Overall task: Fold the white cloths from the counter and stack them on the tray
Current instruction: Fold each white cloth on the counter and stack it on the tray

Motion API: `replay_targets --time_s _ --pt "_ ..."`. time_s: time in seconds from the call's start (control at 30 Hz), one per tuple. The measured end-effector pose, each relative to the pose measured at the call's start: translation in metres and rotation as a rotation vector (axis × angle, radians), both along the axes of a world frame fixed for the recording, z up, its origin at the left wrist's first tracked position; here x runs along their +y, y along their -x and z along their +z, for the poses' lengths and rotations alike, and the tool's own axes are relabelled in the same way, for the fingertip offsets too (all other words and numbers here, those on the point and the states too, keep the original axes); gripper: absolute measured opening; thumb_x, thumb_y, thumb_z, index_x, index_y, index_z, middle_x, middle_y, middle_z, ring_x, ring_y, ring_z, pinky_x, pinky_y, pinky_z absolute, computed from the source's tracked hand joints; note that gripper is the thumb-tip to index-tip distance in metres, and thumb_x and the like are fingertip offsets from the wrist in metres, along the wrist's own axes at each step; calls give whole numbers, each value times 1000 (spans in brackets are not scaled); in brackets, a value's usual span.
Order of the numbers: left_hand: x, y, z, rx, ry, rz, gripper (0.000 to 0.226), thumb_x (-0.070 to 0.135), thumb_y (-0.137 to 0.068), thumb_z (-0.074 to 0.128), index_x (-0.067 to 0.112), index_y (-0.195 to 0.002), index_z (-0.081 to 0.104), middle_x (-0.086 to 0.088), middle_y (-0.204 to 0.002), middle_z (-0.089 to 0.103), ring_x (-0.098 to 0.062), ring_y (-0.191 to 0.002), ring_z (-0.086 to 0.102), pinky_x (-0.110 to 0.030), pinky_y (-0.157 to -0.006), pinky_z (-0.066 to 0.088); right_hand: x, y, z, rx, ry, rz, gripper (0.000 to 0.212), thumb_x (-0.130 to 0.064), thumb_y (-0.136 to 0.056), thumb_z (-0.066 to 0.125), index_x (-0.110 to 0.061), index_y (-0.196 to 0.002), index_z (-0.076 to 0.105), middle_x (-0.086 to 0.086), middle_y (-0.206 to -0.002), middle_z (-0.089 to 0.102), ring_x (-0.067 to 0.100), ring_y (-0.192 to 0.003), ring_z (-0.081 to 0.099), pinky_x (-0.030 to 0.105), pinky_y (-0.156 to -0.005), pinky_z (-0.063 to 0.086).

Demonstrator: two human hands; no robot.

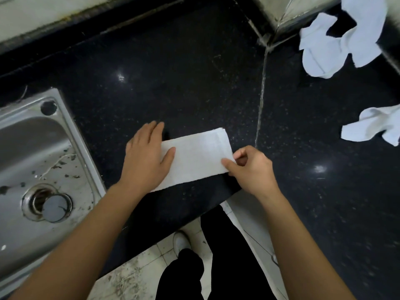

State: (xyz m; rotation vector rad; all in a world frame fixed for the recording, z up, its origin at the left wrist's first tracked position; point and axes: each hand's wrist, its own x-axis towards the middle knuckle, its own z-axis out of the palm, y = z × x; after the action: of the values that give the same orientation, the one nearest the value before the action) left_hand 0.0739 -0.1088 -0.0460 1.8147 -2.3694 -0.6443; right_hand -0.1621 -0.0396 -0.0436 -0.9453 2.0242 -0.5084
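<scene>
Worktop [173, 72] of black speckled stone, filling most of the view. Folded cloth [194, 156], white, a long narrow strip at centre, slanting from 8 o'clock up to 2 o'clock, close to the worktop's near edge. Left hand [147, 156] flat on the strip's 8 o'clock end, fingers straight and together, thumb spread onto the fabric, pressing it down. Right hand [251, 167] at the strip's 4 o'clock corner, thumb and forefinger pinching that corner, other fingers curled under. More white cloth lying loose and unfolded: a crumpled heap [331, 46] at 1 o'clock by the wall corner, a smaller crumpled cloth [376, 124] at 3 o'clock, both well apart from the strip. Steel sink [32, 135] at 9 o'clock, flecked with debris, drain [48, 205] at 8 o'clock. Past the worktop's edge at 6 o'clock, tiled floor [129, 276], black trousers [225, 245] and a white shoe [181, 241].
</scene>
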Motion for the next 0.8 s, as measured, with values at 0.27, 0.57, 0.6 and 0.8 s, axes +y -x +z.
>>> replay_targets --time_s 0.27,0.57,0.6,0.8 --pt "-85 108 20 -76 -298 -590 76 22 -91 63 36 -153 22 1 -152 28 -22 -140 25 -41 -113 34 -23 46 3 -132 77 156 34 -21 -81 82 -37 -101 59 -9 -85 70 0 -70 63 16 -69 50" --pt "-129 166 19 -126 -291 -693 21 24 -89 68 37 -103 58 6 -112 40 -18 -116 38 -36 -93 40 -85 120 20 11 87 479 52 -19 -82 81 -27 -128 57 -11 -89 75 4 -87 68 24 -89 53" --pt "-133 169 21 -90 -274 -667 18 23 -89 67 35 -98 57 7 -110 44 -17 -113 43 -36 -92 42 -93 125 24 47 95 495 52 -20 -83 80 -25 -130 57 -9 -91 74 4 -88 67 25 -90 53" --pt "-150 171 45 213 -97 -434 28 15 -90 66 23 -115 59 7 -99 59 -10 -85 57 -25 -74 48 -128 138 50 226 292 474 50 -25 -85 78 -27 -131 58 -14 -89 66 1 -84 62 24 -84 53"
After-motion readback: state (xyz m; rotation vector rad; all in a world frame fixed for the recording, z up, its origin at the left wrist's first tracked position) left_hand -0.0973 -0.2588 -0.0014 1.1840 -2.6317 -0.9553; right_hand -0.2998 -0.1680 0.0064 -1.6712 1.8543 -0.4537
